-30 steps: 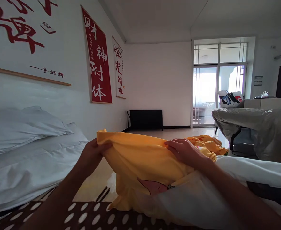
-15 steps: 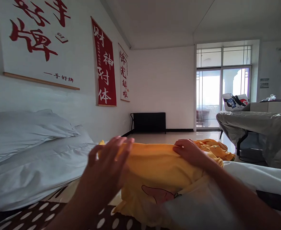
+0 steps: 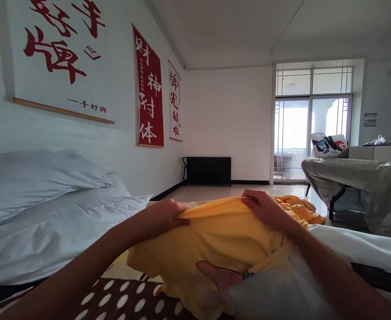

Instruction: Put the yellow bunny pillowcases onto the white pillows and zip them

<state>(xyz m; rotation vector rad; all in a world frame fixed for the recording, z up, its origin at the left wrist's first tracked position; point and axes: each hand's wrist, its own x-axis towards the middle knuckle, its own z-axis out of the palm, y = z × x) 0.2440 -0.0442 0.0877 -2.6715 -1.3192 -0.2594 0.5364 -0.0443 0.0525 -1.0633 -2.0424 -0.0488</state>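
Using the brown polka-dot cover (image 3: 131, 297) as reference, I am holding the yellow printed cloth (image 3: 222, 238) partly over it. Beyond the cover, my left hand (image 3: 163, 218) and right hand (image 3: 264, 206) are clamping the cloth's upper edge, well apart. I am judging this step as spreading; the next move is probably calling for even tension.

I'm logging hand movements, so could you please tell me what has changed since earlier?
The left hand seems to have let go of the yellow cloth at its left corner, moved rightward and gripped the edge nearer the right hand; the freed end hangs lower. The right hand keeps its hold, and the pillow lies unchanged.
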